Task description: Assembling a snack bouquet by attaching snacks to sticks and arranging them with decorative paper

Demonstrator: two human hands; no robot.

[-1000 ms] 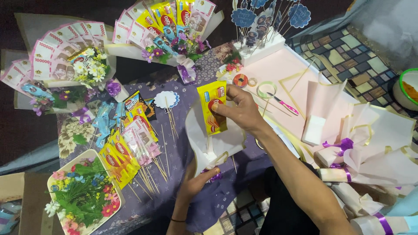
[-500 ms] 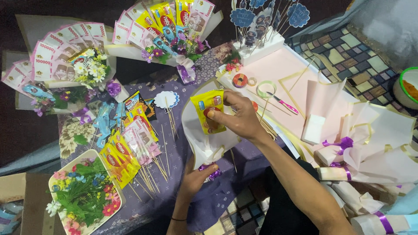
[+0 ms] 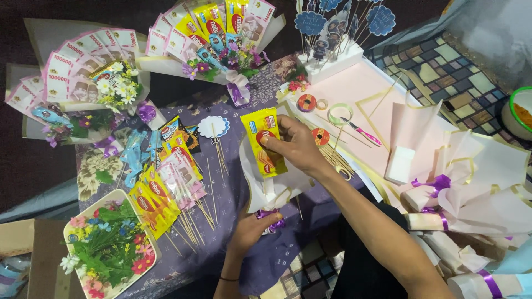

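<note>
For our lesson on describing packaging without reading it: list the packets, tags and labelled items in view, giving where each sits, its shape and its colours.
Yellow snack packet: centre, flat rectangle with red patches, pinched by the right hand over white wrap.
Skewered packets: left of centre on purple cloth, yellow and pink.
Fanned pink notes: upper left, rectangular.
Blue scalloped tags: top, on sticks.
White scalloped tag: centre, on a stick.

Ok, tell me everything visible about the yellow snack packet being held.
The yellow snack packet is a flat, glossy rectangular wrapper with red printing. It stands roughly upright, tilted slightly, inside the white paper wrap. The right hand pinches its right edge; the left hand grips the wrap's purple-ribboned base below, above the purple cloth.
</note>
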